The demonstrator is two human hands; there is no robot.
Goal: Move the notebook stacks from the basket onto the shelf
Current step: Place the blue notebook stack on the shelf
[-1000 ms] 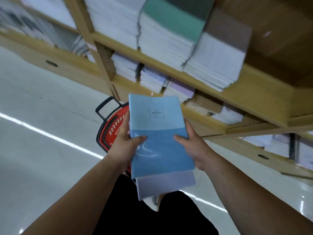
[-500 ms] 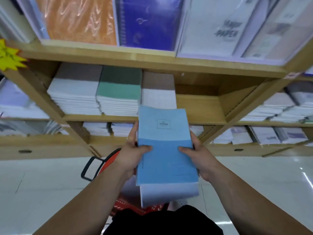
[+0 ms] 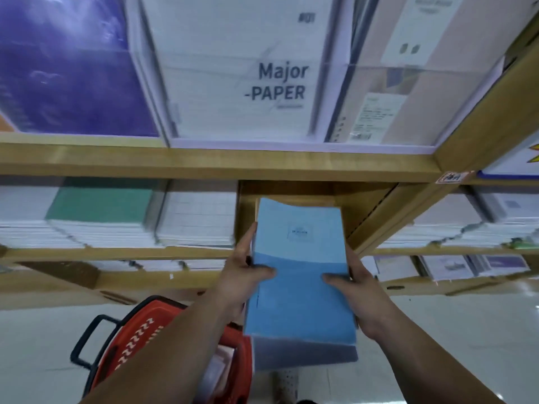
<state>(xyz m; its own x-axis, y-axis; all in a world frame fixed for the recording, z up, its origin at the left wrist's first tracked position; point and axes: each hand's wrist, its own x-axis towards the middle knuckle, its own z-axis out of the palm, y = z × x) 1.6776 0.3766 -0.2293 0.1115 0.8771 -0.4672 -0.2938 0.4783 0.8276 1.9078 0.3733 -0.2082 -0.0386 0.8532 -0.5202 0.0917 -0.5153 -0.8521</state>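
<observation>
- Lighting: bright, even indoor light; soft shadow beneath the shelf board [image 3: 221, 164].
- Glare: pale sheen on the floor [image 3: 481, 316].
- Blur: motion smear over the shelved stacks [image 3: 102, 228], left.
- Distortion: wide-angle bowing toward the edges.

Notebook stack [image 3: 300, 272]: held between the left hand [image 3: 242, 275] at its left edge and the right hand [image 3: 358, 293] at its right edge.
Far end: placed at an opening in the shelf [image 3: 204, 164].
Shelved stacks [image 3: 198, 217]: ranged just left of it.
Basket [image 3: 140, 339]: set near left, on the floor.
</observation>
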